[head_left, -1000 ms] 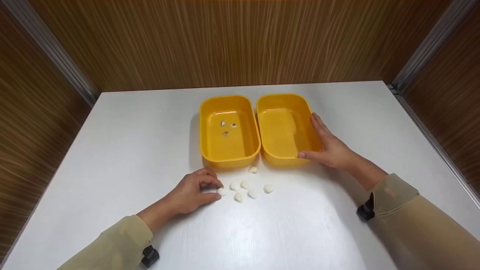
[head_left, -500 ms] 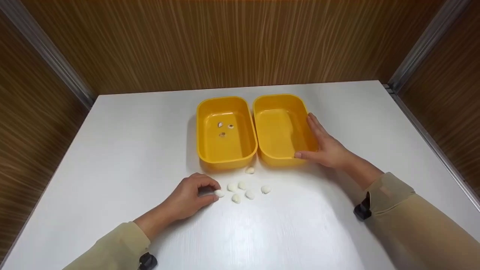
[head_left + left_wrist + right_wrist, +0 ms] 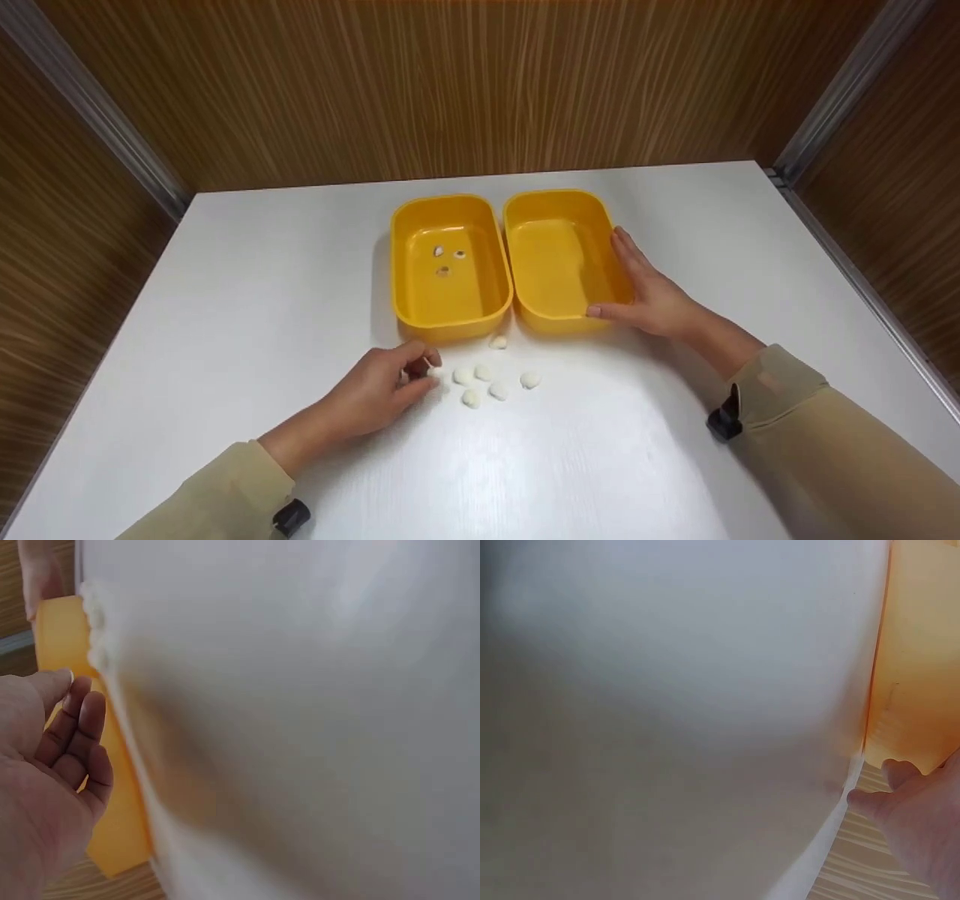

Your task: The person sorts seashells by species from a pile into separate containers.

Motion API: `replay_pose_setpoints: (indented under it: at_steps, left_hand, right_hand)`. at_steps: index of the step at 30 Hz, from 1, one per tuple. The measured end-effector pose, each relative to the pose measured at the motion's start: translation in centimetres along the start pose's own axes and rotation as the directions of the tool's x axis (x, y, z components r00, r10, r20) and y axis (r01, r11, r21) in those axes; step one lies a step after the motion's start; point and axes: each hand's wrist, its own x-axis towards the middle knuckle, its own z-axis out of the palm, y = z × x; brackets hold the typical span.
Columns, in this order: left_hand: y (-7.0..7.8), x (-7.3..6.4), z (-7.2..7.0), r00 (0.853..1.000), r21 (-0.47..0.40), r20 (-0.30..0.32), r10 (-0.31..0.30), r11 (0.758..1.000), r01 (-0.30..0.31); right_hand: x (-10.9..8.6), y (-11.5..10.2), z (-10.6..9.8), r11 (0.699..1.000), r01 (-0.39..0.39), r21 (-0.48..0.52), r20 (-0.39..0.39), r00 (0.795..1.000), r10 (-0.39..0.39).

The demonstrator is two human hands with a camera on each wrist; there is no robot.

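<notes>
My left hand pinches one small white shell-like piece between thumb and fingertips, low over the table in front of the left bin. The fingers partly cover this piece. To its right lie several similar white pieces in a loose group. One cream piece sits close to the bins' front walls. Three small whitish-brown shell-like pieces lie inside the left yellow bin. My right hand rests against the right yellow bin, straight fingers along its right side, thumb at the front rim.
Both bins stand side by side on a white table. A brown wood-grain panel rises behind, with similar panels left and right. A black wrist device shows at the left sleeve, another at the right.
The left fingers have closed further around the white piece and raised it slightly from the tabletop. The view has shifted a little; the right hand keeps its place on the bin.
</notes>
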Motion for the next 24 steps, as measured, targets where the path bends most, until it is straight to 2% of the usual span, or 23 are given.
replay_pose_setpoints:
  at_steps: [3, 6, 8, 12, 16, 20, 24]
  left_hand:
    - [1.8, 0.9, -0.9, 0.999, -0.015, -0.018, 0.048, 0.999, -0.048]
    - [3.6, 2.4, -1.7, 0.993, -0.032, -0.048, 0.112, 0.993, -0.113]
    - [4.5, 3.7, -2.1, 0.985, -0.046, -0.067, 0.158, 0.986, -0.161]
    - [6.0, 7.0, -2.5, 0.978, -0.106, -0.083, 0.192, 0.974, -0.2]
    - [7.1, 10.5, -2.4, 0.986, -0.154, -0.066, 0.153, 0.975, -0.161]
    - [8.0, 13.5, -1.9, 0.999, -0.188, -0.03, 0.038, 0.981, -0.043]
    - [8.6, 16.1, -1.3, 0.999, -0.206, 0.003, -0.039, 0.978, 0.039]
  right_hand:
    - [-0.1, -0.1, -0.1, 1.0, -0.004, -0.001, -0.004, 1.0, 0.004]
    - [-0.2, 0.0, -0.3, 1.0, -0.003, 0.002, -0.007, 1.0, 0.003]
    - [-0.2, 0.1, -0.3, 1.0, -0.001, 0.0, -0.01, 1.0, 0.001]
    - [-0.3, 0.3, -0.3, 1.0, 0.012, -0.003, -0.012, 1.0, -0.012]
    - [-0.3, 0.4, -0.3, 1.0, 0.018, -0.003, -0.013, 1.0, -0.018]
    - [-0.2, 0.4, -0.3, 1.0, 0.015, -0.004, -0.017, 1.0, -0.015]
    - [-0.2, 0.3, -0.3, 1.0, 0.001, -0.01, -0.014, 1.0, -0.001]
